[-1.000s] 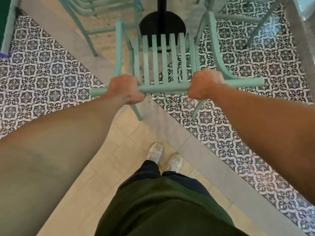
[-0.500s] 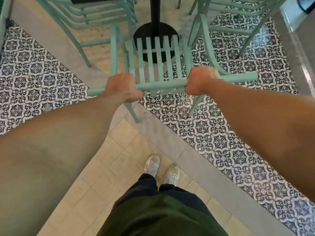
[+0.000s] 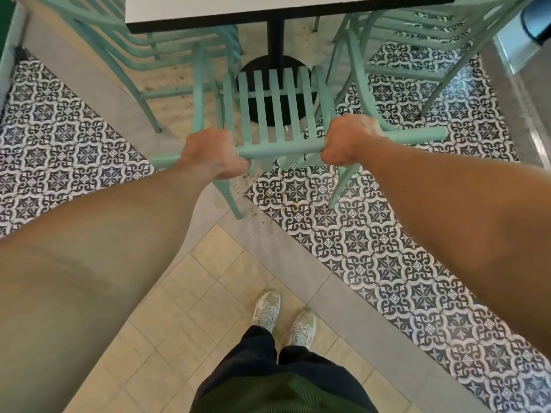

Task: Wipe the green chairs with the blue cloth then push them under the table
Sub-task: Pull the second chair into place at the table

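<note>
Both my hands are on the green chair (image 3: 269, 98) right now. My left hand (image 3: 213, 153) is curled tight around the top rail of the backrest, left of the slats, and my right hand (image 3: 347, 140) is wrapped around the same rail on the other side, fingers closed over it. The rail runs straight between the two fists and sticks out past each one. The slatted seat points away from me toward the table (image 3: 286, 5), whose white top with a dark edge sits at the top of the view; the front of the seat lies over the black round table base (image 3: 269, 65), just short of the tabletop edge as far as I can judge. The chair's rear legs stand where the grey strip meets the patterned tiles (image 3: 372, 248). More green chairs flank it, one at left (image 3: 125, 34) and one at right (image 3: 417, 31). My light shoes (image 3: 283, 317) stand on the beige tiles below. The blue cloth I cannot see anywhere.
</note>
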